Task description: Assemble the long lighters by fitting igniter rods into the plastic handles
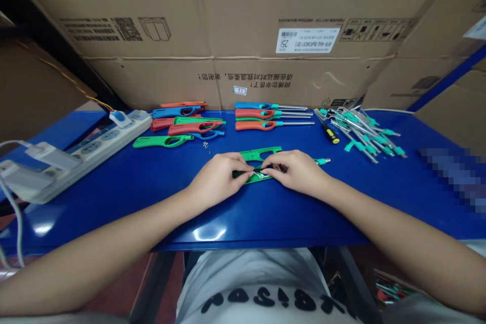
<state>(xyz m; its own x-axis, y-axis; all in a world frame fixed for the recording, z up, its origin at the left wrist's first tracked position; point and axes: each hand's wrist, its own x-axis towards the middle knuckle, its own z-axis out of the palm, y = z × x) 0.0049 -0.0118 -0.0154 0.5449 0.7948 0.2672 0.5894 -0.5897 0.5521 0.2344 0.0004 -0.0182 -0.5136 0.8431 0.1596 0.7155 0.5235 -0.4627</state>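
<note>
Both my hands meet over a green lighter handle half [261, 178] at the middle of the blue table. My left hand [222, 176] has thumb and forefinger closed at its left part. Opposite it, my right hand [296, 169] is closed with fingertips pinched over the same piece. Between the fingertips are a small black part [258, 170] and thin white wire; which fingers hold them is hard to make out. Just behind lies a second green handle half [260, 154]. A teal tip [322, 161] sticks out to the right of my right hand.
Several coloured handles [182, 124] lie at the back left, near tiny metal screws [205, 145]. Lighters with metal rods [273, 114] line the back middle. At right are a screwdriver [330, 132] and a pile of metal rods [366, 134]. A power strip [94, 152] stands left; cardboard [170, 71] walls the back.
</note>
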